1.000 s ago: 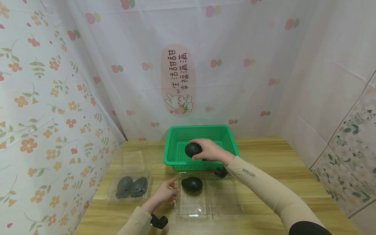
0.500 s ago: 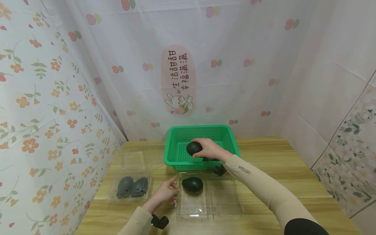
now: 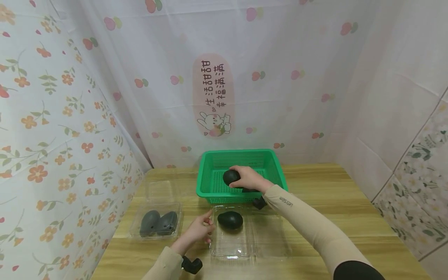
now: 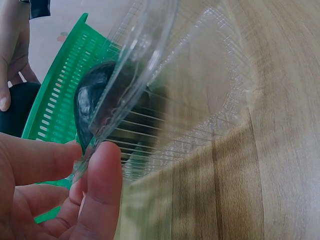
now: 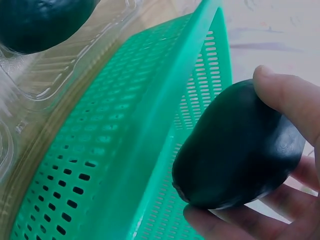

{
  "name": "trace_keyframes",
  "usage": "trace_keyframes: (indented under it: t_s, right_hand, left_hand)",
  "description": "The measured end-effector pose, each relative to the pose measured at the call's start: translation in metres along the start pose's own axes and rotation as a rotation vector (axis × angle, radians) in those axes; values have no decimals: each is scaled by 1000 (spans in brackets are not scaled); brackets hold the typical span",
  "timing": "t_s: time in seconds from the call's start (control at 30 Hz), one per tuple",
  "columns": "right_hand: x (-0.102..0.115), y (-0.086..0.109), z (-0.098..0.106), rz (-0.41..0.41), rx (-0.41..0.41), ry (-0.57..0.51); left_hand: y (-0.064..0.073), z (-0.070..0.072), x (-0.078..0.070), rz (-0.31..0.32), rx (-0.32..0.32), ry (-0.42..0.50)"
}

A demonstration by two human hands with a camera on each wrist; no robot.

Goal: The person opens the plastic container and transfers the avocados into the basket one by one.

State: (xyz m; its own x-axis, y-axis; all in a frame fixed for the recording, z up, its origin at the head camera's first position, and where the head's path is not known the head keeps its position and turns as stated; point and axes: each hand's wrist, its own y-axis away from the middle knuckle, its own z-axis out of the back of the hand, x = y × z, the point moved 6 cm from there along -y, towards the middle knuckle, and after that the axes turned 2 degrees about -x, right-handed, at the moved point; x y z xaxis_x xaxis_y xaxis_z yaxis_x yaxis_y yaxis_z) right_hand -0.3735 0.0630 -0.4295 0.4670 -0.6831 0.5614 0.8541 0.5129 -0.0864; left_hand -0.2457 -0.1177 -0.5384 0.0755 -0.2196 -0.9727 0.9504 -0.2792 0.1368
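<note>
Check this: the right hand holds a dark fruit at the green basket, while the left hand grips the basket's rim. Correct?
Not the basket's rim: the left hand pinches the edge of an open clear container, as the left wrist view shows. The rest stands.

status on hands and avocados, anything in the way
Right hand gripping avocado over basket. Left hand pinching edge of open box. Another avocado in that box. Near rim between held avocado and box, may need clearing.
</note>
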Motion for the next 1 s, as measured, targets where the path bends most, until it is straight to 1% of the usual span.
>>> trace_keyframes:
  t_s: [0.13, 0.27, 0.47, 1.0]
  right_hand:
    - [-3, -2, -4, -17, -17, -16]
    - [-7, -6, -8, -31, -28, -10]
    - [-11, -11, -14, -53, -32, -15]
    - [-14, -16, -26, -67, -13, -16]
  left_hand:
    - [1, -1, 1, -5, 10, 12]
    - [1, -1, 2, -9, 21, 25]
    - [0, 0, 2, -7, 15, 15]
    - [2, -1, -1, -6, 14, 16]
